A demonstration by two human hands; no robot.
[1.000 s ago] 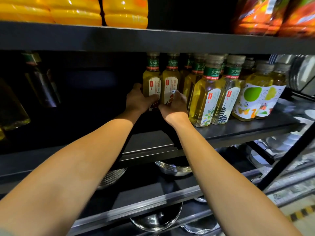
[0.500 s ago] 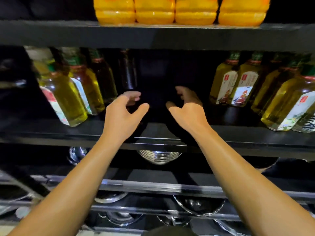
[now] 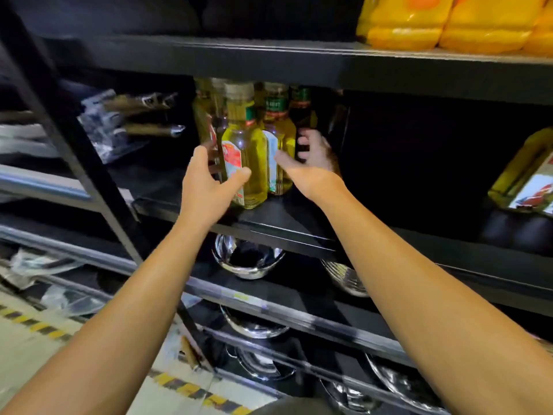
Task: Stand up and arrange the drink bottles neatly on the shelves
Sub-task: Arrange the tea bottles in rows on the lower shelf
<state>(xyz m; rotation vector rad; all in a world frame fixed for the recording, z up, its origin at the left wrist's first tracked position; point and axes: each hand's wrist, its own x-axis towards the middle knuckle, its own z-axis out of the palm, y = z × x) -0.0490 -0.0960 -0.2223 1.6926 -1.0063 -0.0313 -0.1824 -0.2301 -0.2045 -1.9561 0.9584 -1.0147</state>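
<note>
A small group of drink bottles is seen standing upright at the left end of the middle shelf (image 3: 287,223), close together and near its front edge. The front bottle (image 3: 245,157), filled with yellow-green liquid and marked with a red and white label, is reached by the left hand (image 3: 209,181); this hand is spread open, its thumb lying against the lower part of the label and its fingers bent around the left side, so the bottle is touched but not clearly gripped. A second bottle (image 3: 279,151) with a pale label stands just behind and to the right, and a dark bottle (image 3: 302,115) is placed beside it. The right hand (image 3: 311,163) is also open, with the thumb near the second bottle and the fingers curled toward the dark one. One more bottle (image 3: 526,175) is seen tilted at the far right of the same shelf. Yellow packs (image 3: 425,22) are kept on the upper shelf, and shiny metal bowls (image 3: 248,262) are stored below.
</note>
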